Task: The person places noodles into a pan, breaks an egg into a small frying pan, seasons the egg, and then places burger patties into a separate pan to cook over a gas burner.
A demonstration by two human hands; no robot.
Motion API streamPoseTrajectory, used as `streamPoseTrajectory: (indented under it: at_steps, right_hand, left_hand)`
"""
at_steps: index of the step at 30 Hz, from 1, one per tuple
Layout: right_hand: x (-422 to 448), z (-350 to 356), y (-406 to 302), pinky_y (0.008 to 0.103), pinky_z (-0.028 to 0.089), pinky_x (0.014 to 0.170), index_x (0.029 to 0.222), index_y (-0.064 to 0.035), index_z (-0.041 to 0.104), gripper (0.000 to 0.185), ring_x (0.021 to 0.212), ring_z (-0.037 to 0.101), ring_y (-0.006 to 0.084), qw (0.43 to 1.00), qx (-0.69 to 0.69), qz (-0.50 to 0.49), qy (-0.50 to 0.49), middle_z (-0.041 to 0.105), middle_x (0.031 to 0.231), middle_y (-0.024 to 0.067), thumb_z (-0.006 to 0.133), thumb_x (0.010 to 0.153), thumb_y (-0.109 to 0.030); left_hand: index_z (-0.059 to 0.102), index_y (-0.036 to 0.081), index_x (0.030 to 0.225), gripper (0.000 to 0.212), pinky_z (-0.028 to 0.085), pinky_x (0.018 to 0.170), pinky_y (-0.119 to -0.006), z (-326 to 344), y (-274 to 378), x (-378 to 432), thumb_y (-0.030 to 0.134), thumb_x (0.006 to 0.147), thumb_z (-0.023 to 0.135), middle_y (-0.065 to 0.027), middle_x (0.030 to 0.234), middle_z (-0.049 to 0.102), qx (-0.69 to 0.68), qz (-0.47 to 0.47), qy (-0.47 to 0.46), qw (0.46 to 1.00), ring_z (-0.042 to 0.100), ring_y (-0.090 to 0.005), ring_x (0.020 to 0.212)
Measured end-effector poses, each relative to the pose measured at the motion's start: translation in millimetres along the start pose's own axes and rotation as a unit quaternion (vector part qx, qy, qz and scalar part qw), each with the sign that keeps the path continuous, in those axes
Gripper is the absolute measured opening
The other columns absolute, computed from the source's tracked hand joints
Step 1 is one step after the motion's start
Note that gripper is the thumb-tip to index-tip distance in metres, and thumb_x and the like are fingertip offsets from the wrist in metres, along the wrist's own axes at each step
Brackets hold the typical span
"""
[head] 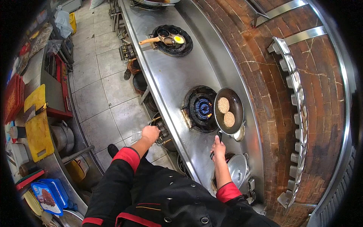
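Note:
My right hand [218,149] grips the black handle of a frying pan [239,109]. Two round, pale brown patties [223,105] lie in it, one touching the other. The pan is off to the right side of a lit gas burner [203,109], whose blue flames with a little orange show uncovered. Below the counter's front edge, my left hand [150,134] is curled at a gas valve [162,131]; its fingertips are hidden.
Farther along the steel counter [181,71], a wooden-handled multi-cup pan [169,41] holds an egg on another burner. A metal lid [237,170] lies beside my right forearm. Steel containers [296,113] line the brick wall. At left, a knife lies on a yellow cutting board [39,139].

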State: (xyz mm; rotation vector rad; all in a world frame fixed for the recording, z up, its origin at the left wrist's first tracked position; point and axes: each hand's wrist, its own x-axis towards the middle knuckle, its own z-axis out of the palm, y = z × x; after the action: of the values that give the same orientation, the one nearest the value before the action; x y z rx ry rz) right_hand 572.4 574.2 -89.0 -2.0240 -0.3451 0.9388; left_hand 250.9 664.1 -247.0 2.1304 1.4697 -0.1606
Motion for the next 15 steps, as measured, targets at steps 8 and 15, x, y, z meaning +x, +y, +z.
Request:
streamPoseTrajectory:
  at_steps: [8, 15]
  right_hand:
    - [-1.0, 1.4, 6.8, 0.0289, 0.036, 0.039, 0.084, -0.0146, 0.048, 0.037, 0.041, 0.038, 0.0104, 1.000, 0.005, 0.004, 0.002, 0.042, 0.057, -0.0031, 0.070, 0.092, -0.043]
    - [-3.3, 0.5, 8.9, 0.0280, 0.036, 0.038, 0.090, -0.0095, 0.047, 0.039, 0.041, 0.039, 0.0103, 1.000, -0.005, 0.010, 0.002, 0.043, 0.057, -0.0016, 0.067, 0.093, -0.042]
  left_hand:
    - [0.076, 0.012, 0.092, 0.025, 0.059, 0.070, -0.041, 27.8, 5.3, 1.1, 0.021, 0.091, 0.053, -0.0068, 0.091, 0.075, 0.036, 0.020, -0.014, 0.999, 0.074, -0.0265, 0.086]
    - [0.073, 0.010, 0.093, 0.023, 0.059, 0.068, -0.042, 31.6, 3.9, -2.0, 0.019, 0.090, 0.052, -0.0074, 0.089, 0.075, 0.017, 0.024, -0.001, 1.000, 0.074, -0.0265, 0.084]
